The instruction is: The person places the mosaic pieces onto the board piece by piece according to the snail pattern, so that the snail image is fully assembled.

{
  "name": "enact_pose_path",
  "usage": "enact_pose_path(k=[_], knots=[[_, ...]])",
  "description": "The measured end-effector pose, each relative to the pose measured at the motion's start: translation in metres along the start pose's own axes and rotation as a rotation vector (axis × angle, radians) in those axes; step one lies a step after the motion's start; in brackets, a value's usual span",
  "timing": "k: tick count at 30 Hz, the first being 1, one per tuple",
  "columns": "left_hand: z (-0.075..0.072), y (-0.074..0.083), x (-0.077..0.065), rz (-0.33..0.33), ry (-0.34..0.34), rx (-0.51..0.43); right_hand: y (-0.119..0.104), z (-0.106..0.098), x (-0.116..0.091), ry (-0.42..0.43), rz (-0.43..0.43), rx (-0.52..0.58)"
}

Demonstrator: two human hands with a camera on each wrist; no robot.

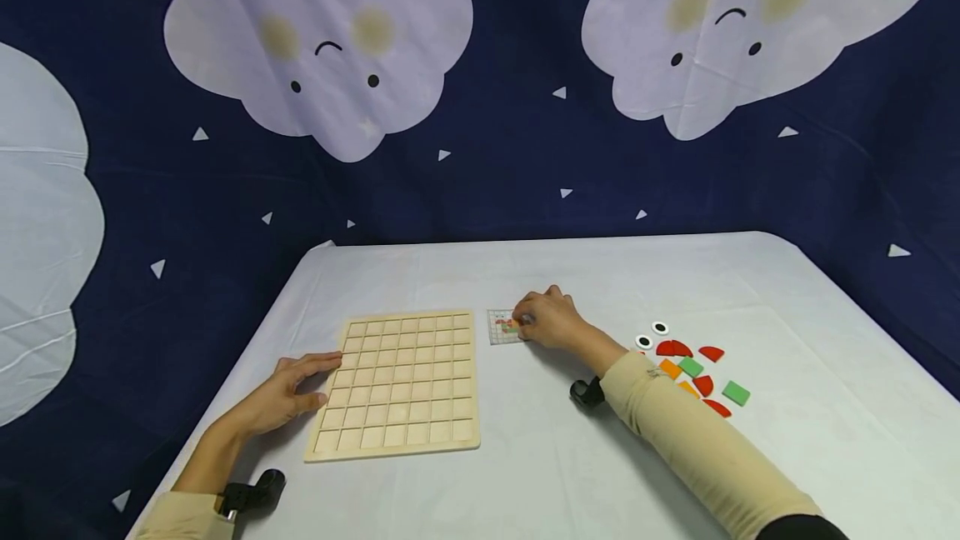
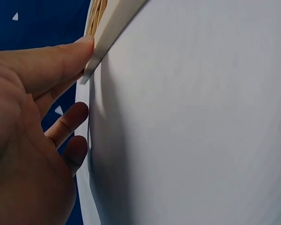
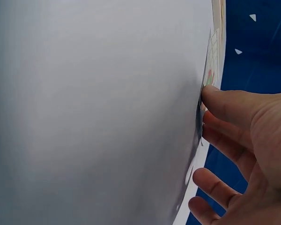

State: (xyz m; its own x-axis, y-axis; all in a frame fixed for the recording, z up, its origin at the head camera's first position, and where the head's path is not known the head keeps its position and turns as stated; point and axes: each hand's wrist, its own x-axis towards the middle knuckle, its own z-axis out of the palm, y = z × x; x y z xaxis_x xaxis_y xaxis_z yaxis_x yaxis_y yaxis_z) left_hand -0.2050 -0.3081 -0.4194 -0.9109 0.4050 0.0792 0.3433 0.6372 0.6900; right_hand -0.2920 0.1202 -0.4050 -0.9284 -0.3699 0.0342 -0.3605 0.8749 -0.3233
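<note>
A pale wooden board (image 1: 397, 386) divided into a grid of square recesses lies flat on the table. My left hand (image 1: 281, 398) touches its left edge, fingers extended and thumb apart; the left wrist view shows the thumb (image 2: 77, 58) against the board's side (image 2: 114, 28). To the right of the board's far end is a small pattern card (image 1: 501, 327) with a printed grid and coloured shapes. My right hand (image 1: 551, 319) pinches the card's right part between thumb and fingers, covering some of it. In the right wrist view the card (image 3: 211, 61) appears edge-on.
Beside the right forearm lie loose flat pieces: red rounded ones (image 1: 711, 353), green squares (image 1: 736, 393), orange ones (image 1: 670, 369) and two white rings with black centres (image 1: 660, 328). The sleeve hides part of this group. A white cloth (image 1: 540, 473) covers the table; a dark blue curtain (image 1: 510, 190) hangs behind.
</note>
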Motion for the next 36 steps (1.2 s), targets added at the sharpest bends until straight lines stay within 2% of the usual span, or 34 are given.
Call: enact_pose_path(k=[12,19,28,36], knots=[[0.026,0.031,0.01,-0.024,-0.024,0.057,0.028,-0.014,-0.015,0.005,-0.016,-0.024],[0.045,0.046,0.02,-0.053,-0.011,0.081,0.049,-0.022,-0.024,0.002,0.0,-0.016],[0.071,0.068,0.036,-0.038,0.014,0.102,0.072,-0.031,-0.035,-0.003,0.043,0.008],[0.092,0.087,0.05,-0.075,0.031,0.1,0.088,-0.038,-0.046,0.001,0.058,0.026]])
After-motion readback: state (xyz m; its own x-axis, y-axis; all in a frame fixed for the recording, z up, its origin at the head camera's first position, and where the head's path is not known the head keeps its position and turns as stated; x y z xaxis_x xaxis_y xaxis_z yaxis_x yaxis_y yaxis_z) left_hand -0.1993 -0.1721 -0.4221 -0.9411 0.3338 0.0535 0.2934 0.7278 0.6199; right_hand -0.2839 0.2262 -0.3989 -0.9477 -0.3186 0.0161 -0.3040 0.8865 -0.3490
